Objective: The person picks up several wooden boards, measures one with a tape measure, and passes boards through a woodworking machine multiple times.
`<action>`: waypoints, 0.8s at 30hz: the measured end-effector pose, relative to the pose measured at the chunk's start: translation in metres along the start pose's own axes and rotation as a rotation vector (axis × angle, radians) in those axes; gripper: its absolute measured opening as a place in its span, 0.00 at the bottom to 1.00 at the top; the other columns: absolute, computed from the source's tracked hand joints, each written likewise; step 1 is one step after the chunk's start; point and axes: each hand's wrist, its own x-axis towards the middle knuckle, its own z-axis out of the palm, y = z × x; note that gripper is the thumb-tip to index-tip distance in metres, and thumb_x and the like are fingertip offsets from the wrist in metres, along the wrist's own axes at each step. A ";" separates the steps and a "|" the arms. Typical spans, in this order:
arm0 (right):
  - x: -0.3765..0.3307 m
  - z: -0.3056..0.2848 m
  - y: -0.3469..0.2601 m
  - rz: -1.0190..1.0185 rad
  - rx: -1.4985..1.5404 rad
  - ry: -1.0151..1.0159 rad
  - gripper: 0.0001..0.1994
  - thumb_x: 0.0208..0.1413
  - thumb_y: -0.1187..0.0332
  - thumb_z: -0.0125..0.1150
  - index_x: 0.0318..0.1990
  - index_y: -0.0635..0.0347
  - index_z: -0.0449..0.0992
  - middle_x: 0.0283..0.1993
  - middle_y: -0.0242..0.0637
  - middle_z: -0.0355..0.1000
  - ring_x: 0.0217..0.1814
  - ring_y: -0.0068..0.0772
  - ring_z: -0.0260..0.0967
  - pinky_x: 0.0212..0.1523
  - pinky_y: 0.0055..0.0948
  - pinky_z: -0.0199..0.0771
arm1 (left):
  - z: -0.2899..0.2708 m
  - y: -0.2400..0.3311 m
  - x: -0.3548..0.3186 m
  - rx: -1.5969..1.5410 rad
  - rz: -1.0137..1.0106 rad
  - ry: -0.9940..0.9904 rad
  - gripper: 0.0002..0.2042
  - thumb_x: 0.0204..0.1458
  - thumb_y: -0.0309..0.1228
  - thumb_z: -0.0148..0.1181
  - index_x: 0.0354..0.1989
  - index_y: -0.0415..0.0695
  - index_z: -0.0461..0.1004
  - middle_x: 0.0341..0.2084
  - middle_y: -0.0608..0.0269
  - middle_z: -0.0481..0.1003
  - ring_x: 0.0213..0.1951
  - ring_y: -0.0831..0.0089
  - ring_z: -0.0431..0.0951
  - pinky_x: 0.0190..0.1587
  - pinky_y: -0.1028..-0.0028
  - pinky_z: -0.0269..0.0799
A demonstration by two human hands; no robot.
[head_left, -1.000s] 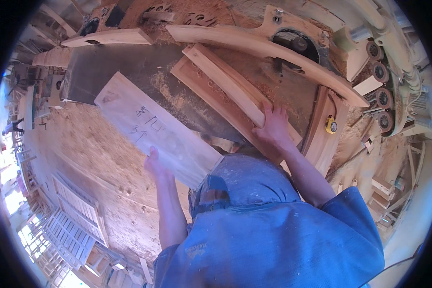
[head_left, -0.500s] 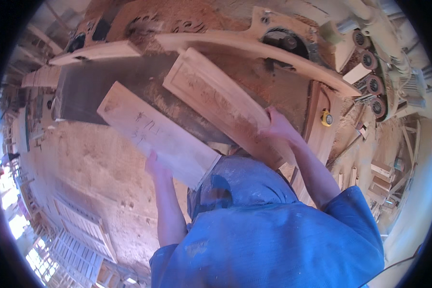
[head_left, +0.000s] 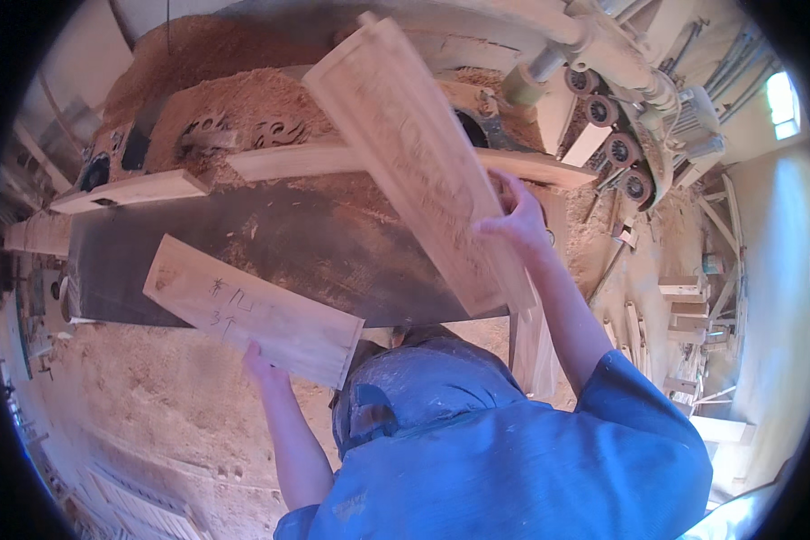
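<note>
Under the head camera, at the near edge of a dark tabletop, you have a piece of wood in each hand. Your left hand pinches the lower long edge of a pale board, the thumb on its face and the other fingers mostly out of sight behind it. That board slants from upper left down to the right, with dark handwritten marks on its face; its lower right end comes close to your body, and its upper part overlaps the tabletop in the picture (whether it rests there, you cannot tell from this angle).

Your right hand is closed on the right long edge of a framed panel, thumb toward its face and fingers along the edge. The panel slants steeply, its top end reaching across the far side of the tabletop and its lower end near the front edge. You hold the two pieces well apart, with bare dark surface and scattered dust between them.

Beyond the panel, a long plank runs along the far side, partly covered by it, and a shorter plank lies to its left. Behind them rises a reddish sawdust heap. Off to the right you see a row of wheels and stacked wood pieces.
</note>
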 end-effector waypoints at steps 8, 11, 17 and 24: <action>0.051 -0.086 -0.018 -0.176 -0.266 0.121 0.52 0.27 0.80 0.72 0.69 0.61 0.57 0.43 0.47 0.77 0.39 0.30 0.76 0.42 0.27 0.75 | -0.017 -0.004 0.010 -0.090 -0.048 -0.116 0.21 0.66 0.31 0.37 0.64 0.34 0.57 0.61 0.45 0.64 0.62 0.53 0.65 0.66 0.54 0.59; 0.057 -0.094 -0.020 -0.149 -0.303 0.150 0.52 0.28 0.81 0.71 0.70 0.58 0.55 0.40 0.49 0.78 0.38 0.31 0.75 0.41 0.27 0.74 | -0.020 -0.001 0.010 -0.118 -0.066 -0.079 0.20 0.66 0.30 0.38 0.64 0.33 0.58 0.60 0.46 0.65 0.61 0.54 0.66 0.66 0.54 0.59; 0.109 -0.156 -0.002 -0.072 -0.315 0.066 0.45 0.34 0.73 0.71 0.67 0.59 0.62 0.43 0.48 0.78 0.42 0.30 0.75 0.47 0.28 0.72 | -0.014 -0.001 0.013 -0.115 -0.112 -0.066 0.19 0.66 0.29 0.38 0.62 0.32 0.59 0.59 0.46 0.66 0.61 0.54 0.66 0.65 0.54 0.63; 0.107 -0.110 0.031 -0.217 -0.985 0.106 0.41 0.38 0.63 0.69 0.65 0.61 0.62 0.56 0.55 0.70 0.59 0.53 0.68 0.61 0.41 0.66 | -0.014 0.004 0.003 -0.024 -0.004 -0.093 0.19 0.64 0.25 0.40 0.63 0.33 0.57 0.58 0.46 0.65 0.60 0.53 0.67 0.63 0.51 0.64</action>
